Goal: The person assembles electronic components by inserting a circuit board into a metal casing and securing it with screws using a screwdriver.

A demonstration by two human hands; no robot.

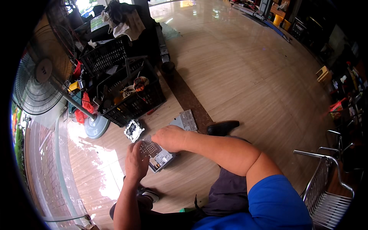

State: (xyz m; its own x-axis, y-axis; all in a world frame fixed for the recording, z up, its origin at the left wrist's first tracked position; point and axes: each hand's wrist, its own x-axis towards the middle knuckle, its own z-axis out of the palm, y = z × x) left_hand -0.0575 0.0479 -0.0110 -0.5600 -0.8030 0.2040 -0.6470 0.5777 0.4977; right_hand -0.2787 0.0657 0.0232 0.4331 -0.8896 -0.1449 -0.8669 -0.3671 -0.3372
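Currently, the grey metal unit [164, 158] is directly in front of me, between my two hands and over the tiled floor [245, 84]; I cannot tell whether it rests there. Its perforated plate [150, 148] faces up, presumably for access to the upper side.

My left hand [137, 163] is at the near-left edge. Its fingers are bent against the unit, probably to steady it; I cannot confirm whether they are clamped on the plate or only pressing. My right hand [168, 138] reaches across to the far edge, knuckles upward, likely to work opposite the supporting hand. Its fingertips are hidden, so I cannot tell whether those fingers are together or apart.

Two parts lie separately on the floor, apparently set aside yet within reach: a white-and-black framed assembly [133, 130] just beyond my left hand, and a silver slotted metal piece [186, 121] beyond my right wrist. Behind them stands a black crate [132, 101] of mixed items, near enough to serve as storage.
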